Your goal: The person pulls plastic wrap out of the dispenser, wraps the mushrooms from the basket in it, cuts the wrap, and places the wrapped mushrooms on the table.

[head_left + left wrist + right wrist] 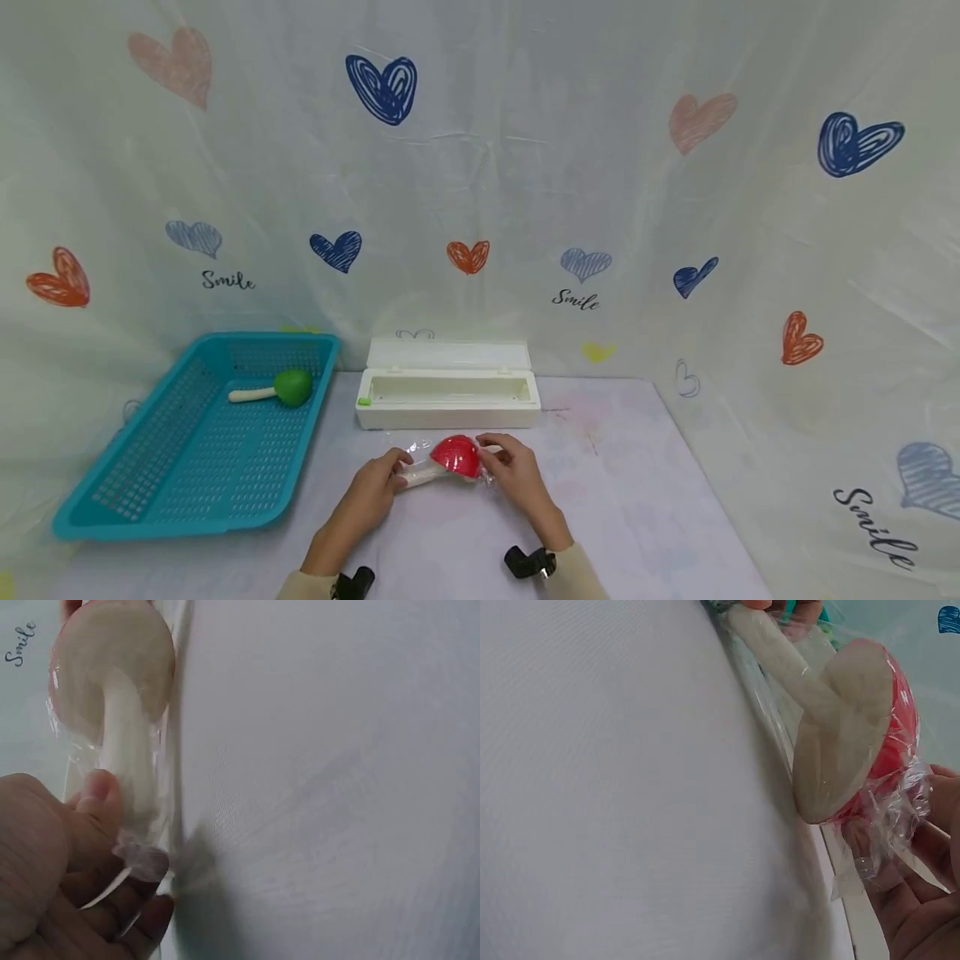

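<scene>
On the pale desk [622, 500], two hands held one toy mushroom wrapped in clear film.

At the desk's middle, the left hand [372, 486] pinched the white stem of the red-capped plastic mushroom [454, 457], while the right hand [516, 472] gripped the crinkled clear plastic wrap [891, 817] bunched at the cap. Film already covered cap and stem; the loose ends seemingly remained to tidy. Behind stood one open white plastic wrap dispenser box [447, 387]. One teal perforated plastic basket [180, 458] at left contained one green-capped toy mushroom [279, 387], which looked unwrapped.
</scene>
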A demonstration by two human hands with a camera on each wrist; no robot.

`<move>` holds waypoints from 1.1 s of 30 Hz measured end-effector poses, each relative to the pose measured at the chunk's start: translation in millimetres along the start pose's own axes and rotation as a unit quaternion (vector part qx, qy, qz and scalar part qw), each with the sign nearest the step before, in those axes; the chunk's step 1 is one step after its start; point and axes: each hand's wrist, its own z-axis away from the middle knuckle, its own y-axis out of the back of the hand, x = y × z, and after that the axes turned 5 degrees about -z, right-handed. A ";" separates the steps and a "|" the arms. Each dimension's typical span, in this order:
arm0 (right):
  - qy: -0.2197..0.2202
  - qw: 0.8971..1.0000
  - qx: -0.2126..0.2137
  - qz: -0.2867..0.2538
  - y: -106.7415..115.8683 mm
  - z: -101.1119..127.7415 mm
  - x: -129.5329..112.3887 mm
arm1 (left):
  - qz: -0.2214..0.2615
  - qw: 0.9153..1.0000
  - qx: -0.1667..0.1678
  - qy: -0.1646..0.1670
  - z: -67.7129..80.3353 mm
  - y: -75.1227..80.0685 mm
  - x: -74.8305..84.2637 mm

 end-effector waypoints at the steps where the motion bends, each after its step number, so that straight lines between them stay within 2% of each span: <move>1: 0.013 1.000 0.010 -0.002 -0.3 -0.6 -0.6 | 0.006 1.000 0.008 -0.004 0.0 0.3 -0.4; 5: 0.041 0.999 0.030 -0.011 -0.1 -1.8 -2.0 | 0.024 0.999 0.037 -0.023 -1.2 -0.7 -2.5; 10: 0.004 0.999 -0.004 -0.045 4.4 0.0 -2.4 | 0.032 0.998 0.035 -0.035 -2.2 -4.8 -2.4; 12: -0.014 0.999 -0.023 -0.043 6.3 0.3 -2.1 | 0.034 0.999 0.027 -0.028 -2.5 -5.8 -2.1; 15: -0.020 0.999 -0.023 -0.027 7.2 -1.2 -1.5 | 0.032 0.999 0.013 -0.018 -4.5 -5.3 -1.3; 21: 0.009 1.000 0.013 -0.018 2.7 -8.8 -1.7 | 0.036 0.999 -0.005 -0.002 -9.4 -0.1 -0.2; 27: 0.024 0.998 0.050 0.002 -2.6 -3.4 6.0 | 0.037 0.999 -0.007 0.001 -5.5 -2.2 0.8; 30: 0.011 0.999 0.041 -0.006 -1.5 1.4 3.4 | 0.029 1.000 0.005 0.011 -4.0 -3.6 2.8; 33: -0.019 0.999 0.006 -0.036 4.6 6.7 -8.5 | 0.023 1.000 0.017 0.012 -0.4 -5.1 4.2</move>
